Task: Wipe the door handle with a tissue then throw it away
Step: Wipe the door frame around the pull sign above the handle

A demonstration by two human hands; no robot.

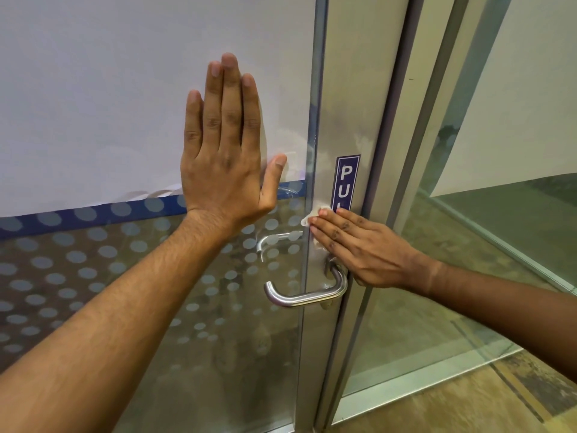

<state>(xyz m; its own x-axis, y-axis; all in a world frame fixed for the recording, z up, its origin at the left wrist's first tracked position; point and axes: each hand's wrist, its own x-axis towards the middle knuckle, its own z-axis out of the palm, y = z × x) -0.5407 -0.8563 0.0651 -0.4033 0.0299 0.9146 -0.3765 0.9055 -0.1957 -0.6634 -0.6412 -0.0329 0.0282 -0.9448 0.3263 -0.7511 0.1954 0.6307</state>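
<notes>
A steel lever door handle [307, 293] sticks out from the metal frame of a glass door [156, 307]. My right hand [359, 245] lies flat on the frame just above the handle, straight fingers pressing a white tissue [312, 216] against the metal. Only the tissue's upper edge shows past the fingertips. My left hand [226, 145] is flat against the door's white frosted panel, fingers straight and pointing up, holding nothing.
A blue PULL sticker [346, 179] runs down the frame above my right hand. A second handle [274, 242] shows through the dotted glass on the far side. A fixed glass panel [452, 276] and brown floor [468, 407] lie to the right.
</notes>
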